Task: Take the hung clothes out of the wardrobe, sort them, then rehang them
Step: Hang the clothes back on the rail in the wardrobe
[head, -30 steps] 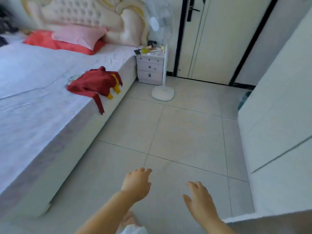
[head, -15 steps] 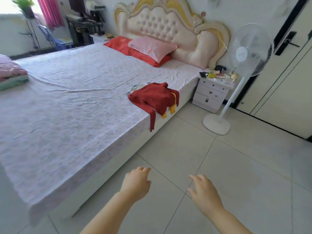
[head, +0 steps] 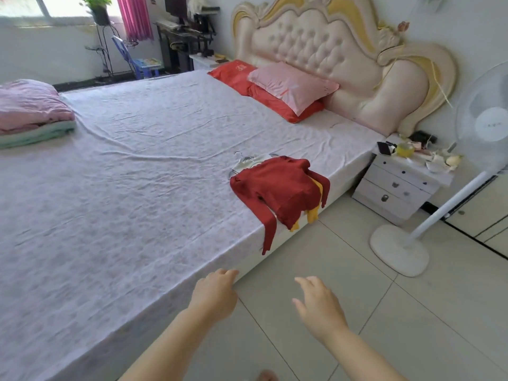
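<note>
Both hands are out in front at the bottom of the frame, holding nothing. The left hand (head: 214,295) has its fingers loosely curled and sits over the bed's (head: 137,202) near edge. The right hand (head: 319,306) is spread and relaxed over the tiled floor (head: 343,270). The clothes are right of centre on the bed's edge: a red top (head: 277,188) lies flat with one sleeve dangling down the side, a yellow garment (head: 313,214) pokes out from under it, and some hangers (head: 244,160) sit just behind. A red pillow (head: 239,77) and a pink pillow (head: 291,85) are up by the headboard, with folded blankets (head: 30,114) at far left. A nightstand (head: 395,188) and a white fan (head: 398,248) stand on the right.
</note>
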Motion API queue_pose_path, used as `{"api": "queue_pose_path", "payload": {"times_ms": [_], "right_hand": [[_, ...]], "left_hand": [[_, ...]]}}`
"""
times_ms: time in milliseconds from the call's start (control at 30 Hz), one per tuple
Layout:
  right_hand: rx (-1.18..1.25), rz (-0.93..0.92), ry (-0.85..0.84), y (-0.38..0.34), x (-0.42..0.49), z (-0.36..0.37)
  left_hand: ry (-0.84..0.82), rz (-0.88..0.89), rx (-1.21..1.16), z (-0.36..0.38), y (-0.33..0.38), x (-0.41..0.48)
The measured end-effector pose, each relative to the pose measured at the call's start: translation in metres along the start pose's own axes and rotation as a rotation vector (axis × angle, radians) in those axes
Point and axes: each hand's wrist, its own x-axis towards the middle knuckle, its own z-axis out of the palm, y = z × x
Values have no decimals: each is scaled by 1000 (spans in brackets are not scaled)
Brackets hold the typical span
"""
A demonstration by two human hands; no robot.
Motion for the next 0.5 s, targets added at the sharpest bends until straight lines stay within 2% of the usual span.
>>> {"api": "queue_pose_path", "payload": {"times_ms": [200, 500], "right_hand": [[-6, -56, -26, 22, 118, -46], [-30, -74, -50, 45, 294, -73]], "left_hand": [[-8, -62, -1, -41, 24, 99], [-14, -92, -2, -79, 19, 267]]}}
